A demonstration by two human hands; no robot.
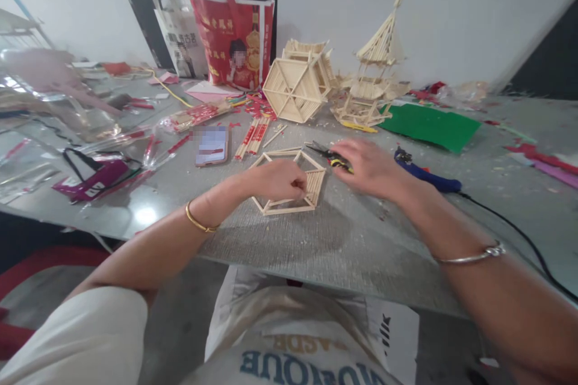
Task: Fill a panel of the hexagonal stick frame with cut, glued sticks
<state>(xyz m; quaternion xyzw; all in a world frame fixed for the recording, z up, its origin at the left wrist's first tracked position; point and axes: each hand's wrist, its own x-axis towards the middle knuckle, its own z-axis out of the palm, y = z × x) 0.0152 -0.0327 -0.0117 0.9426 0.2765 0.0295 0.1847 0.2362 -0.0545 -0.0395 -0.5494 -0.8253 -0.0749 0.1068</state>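
A flat six-sided frame of thin wooden sticks [289, 210] lies on the grey table, with spokes and a partly filled section of parallel sticks at its right. My left hand [280, 180] is over the middle of this frame, its fingers pinched together; whatever they hold is hidden. To the right, my right hand [368, 167] is closed around the handles of black-and-yellow pliers [339, 162]. The pliers' jaws point left, close to the frame's far right corner. Just beyond my right hand lies a blue glue gun [428, 179] with a black cord.
Behind the frame stand a six-sided stick structure [293, 91] and a stick pagoda [372, 81]. A green sheet [431, 126], a yellow cutter [360, 127], a phone [211, 147] and red-labelled stick bundles [253, 137] lie around. Plastic packaging covers the left side; a red bag [239, 42] stands behind.
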